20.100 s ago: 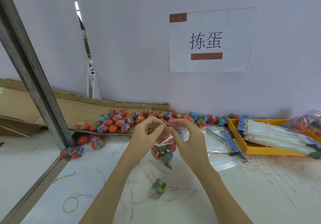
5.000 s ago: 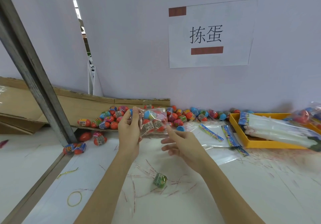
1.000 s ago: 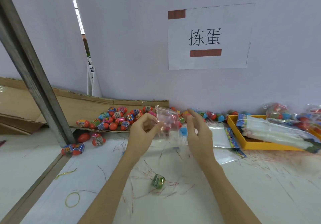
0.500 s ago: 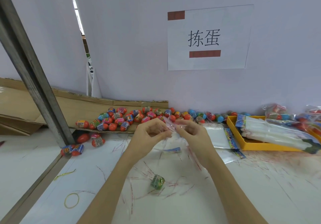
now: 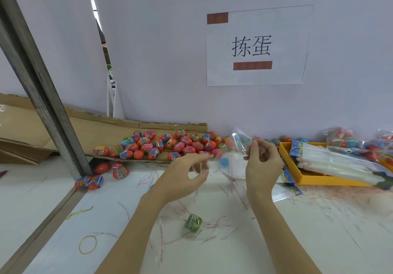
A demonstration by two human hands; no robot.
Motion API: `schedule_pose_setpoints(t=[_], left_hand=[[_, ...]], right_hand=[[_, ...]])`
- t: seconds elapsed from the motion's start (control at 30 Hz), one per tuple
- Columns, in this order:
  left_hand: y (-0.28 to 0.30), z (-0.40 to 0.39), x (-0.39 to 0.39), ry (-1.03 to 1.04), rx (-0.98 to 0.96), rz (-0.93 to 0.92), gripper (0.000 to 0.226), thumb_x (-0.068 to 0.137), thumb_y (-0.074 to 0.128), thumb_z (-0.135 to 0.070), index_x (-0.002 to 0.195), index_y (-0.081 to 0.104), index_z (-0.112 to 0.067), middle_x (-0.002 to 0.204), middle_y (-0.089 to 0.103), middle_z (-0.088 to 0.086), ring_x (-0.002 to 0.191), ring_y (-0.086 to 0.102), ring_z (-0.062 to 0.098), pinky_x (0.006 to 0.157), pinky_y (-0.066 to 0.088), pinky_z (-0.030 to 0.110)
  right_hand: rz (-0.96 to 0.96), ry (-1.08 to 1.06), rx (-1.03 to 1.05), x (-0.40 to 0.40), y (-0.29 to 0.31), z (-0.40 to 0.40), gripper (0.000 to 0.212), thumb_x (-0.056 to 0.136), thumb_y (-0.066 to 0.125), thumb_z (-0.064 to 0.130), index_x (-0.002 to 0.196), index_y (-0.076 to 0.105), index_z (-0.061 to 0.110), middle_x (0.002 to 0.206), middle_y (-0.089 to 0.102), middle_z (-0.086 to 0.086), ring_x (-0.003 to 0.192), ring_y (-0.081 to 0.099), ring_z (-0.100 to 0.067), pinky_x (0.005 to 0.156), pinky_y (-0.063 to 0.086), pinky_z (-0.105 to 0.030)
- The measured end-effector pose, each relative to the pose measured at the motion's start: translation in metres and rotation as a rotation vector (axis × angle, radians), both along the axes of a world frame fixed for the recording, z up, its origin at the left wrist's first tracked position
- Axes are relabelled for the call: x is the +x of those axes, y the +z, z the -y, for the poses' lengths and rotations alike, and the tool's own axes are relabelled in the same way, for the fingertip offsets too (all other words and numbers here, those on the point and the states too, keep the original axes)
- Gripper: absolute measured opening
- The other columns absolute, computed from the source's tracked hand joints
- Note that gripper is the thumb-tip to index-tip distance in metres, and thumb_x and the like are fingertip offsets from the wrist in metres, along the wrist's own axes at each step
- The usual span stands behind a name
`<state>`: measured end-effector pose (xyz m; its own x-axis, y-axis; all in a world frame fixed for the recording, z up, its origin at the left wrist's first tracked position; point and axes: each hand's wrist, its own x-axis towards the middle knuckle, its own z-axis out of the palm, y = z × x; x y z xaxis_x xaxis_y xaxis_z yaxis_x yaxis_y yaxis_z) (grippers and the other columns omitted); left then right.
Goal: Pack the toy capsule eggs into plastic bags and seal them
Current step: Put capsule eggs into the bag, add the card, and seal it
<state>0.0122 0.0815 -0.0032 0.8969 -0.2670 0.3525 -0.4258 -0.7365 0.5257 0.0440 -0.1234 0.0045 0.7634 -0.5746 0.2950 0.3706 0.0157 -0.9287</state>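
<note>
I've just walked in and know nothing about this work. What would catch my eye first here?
Probably the heap of bright toy capsule eggs spilled over the cardboard at the back left of the table. Next, the white paper sign with two large characters on the wall above. In the middle, the right hand pinches a clear plastic bag while the left hand reaches toward it.

A small packing workshop: loose capsule eggs (image 5: 161,145) heaped on cardboard (image 5: 106,129), a wall sign (image 5: 257,46), a tray of bags (image 5: 314,180).
</note>
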Motion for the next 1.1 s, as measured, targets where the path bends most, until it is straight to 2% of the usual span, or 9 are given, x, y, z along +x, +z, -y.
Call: schedule_pose_setpoints(t=[0.13, 0.23, 0.3, 0.47, 0.57, 0.67, 0.8, 0.9, 1.1], left_hand=[[0.003, 0.005, -0.005, 0.065, -0.02, 0.066, 0.067, 0.103, 0.033, -0.064, 0.092, 0.083, -0.021, 0.095, 0.066, -0.028, 0.106, 0.054, 0.001, 0.094, 0.043, 0.027], [0.004, 0.007, -0.003, 0.067, -0.053, 0.184, 0.024, 0.102, 0.061, -0.009, 0.121, 0.076, -0.009, 0.116, 0.069, -0.01, 0.111, 0.059, 0.008, 0.097, 0.049, 0.023], [0.008, 0.006, -0.003, 0.065, -0.167, 0.112, 0.06, 0.094, 0.062, 0.013, 0.145, 0.06, -0.019, 0.124, 0.069, -0.003, 0.102, 0.07, 0.01, 0.092, 0.058, 0.024], [0.003, 0.004, 0.0, 0.191, -0.203, 0.117, 0.055, 0.1, 0.052, 0.01, 0.145, 0.061, -0.02, 0.079, 0.069, -0.004, 0.058, 0.066, 0.007, 0.057, 0.052, 0.014], [0.003, 0.003, 0.002, 0.182, -0.146, 0.152, 0.076, 0.084, 0.053, 0.021, 0.142, 0.062, -0.027, 0.103, 0.071, -0.004, 0.085, 0.062, 0.003, 0.072, 0.048, 0.013], [0.005, 0.004, 0.004, 0.062, -0.46, 0.011, 0.093, 0.077, 0.041, 0.029, 0.138, 0.059, -0.039, 0.128, 0.068, -0.018, 0.124, 0.062, 0.001, 0.091, 0.054, 0.018], [0.012, 0.011, 0.006, 0.136, -1.003, -0.195, 0.028, 0.11, 0.052, -0.031, 0.13, 0.07, -0.024, 0.115, 0.078, -0.001, 0.104, 0.076, 0.023, 0.078, 0.064, 0.035], [0.02, 0.01, 0.007, 0.124, -1.246, -0.518, 0.087, 0.083, 0.043, -0.079, 0.123, 0.074, -0.009, 0.103, 0.079, 0.02, 0.089, 0.079, 0.034, 0.068, 0.064, 0.036], [0.01, 0.009, 0.003, 0.133, -0.905, -0.355, 0.06, 0.079, 0.09, -0.032, 0.133, 0.067, -0.018, 0.11, 0.081, 0.003, 0.101, 0.078, 0.025, 0.092, 0.063, 0.04]], right_hand=[[0.024, 0.029, 0.018, -0.001, 0.001, 0.0, 0.007, 0.103, 0.063, 0.023, 0.101, 0.068, 0.028, 0.077, 0.072, 0.017, 0.07, 0.068, -0.003, 0.069, 0.059, -0.022], [0.019, 0.07, 0.045, -0.001, 0.002, -0.002, 0.009, 0.103, 0.064, 0.022, 0.103, 0.069, 0.029, 0.08, 0.073, 0.013, 0.074, 0.072, -0.007, 0.073, 0.061, -0.027], [0.036, 0.101, 0.034, -0.002, 0.002, -0.003, 0.012, 0.103, 0.064, 0.018, 0.107, 0.071, 0.027, 0.086, 0.074, 0.011, 0.08, 0.073, -0.008, 0.077, 0.062, -0.027], [0.052, 0.212, -0.08, -0.004, 0.002, -0.008, 0.026, 0.102, 0.061, 0.005, 0.121, 0.07, 0.02, 0.099, 0.076, 0.006, 0.095, 0.072, -0.013, 0.085, 0.06, -0.025], [0.063, 0.254, -0.137, -0.007, 0.001, -0.014, 0.031, 0.102, 0.06, 0.002, 0.125, 0.068, 0.02, 0.097, 0.075, 0.013, 0.096, 0.071, -0.01, 0.083, 0.059, -0.023], [0.044, 0.302, -0.144, -0.008, -0.001, -0.014, 0.03, 0.1, 0.06, -0.001, 0.124, 0.069, 0.015, 0.1, 0.077, 0.009, 0.099, 0.073, -0.011, 0.091, 0.059, -0.031], [-0.005, 0.318, -0.175, -0.008, -0.004, -0.014, 0.028, 0.1, 0.063, 0.002, 0.119, 0.073, 0.02, 0.101, 0.078, 0.008, 0.096, 0.073, -0.009, 0.091, 0.061, -0.036], [-0.001, 0.365, -0.213, -0.01, -0.004, -0.015, 0.028, 0.099, 0.064, 0.003, 0.113, 0.075, 0.025, 0.097, 0.078, 0.017, 0.095, 0.074, -0.006, 0.088, 0.062, -0.034], [0.03, 0.411, -0.362, -0.014, -0.005, -0.019, 0.016, 0.101, 0.067, 0.018, 0.111, 0.074, 0.028, 0.096, 0.076, 0.02, 0.093, 0.071, 0.0, 0.077, 0.056, -0.019]])
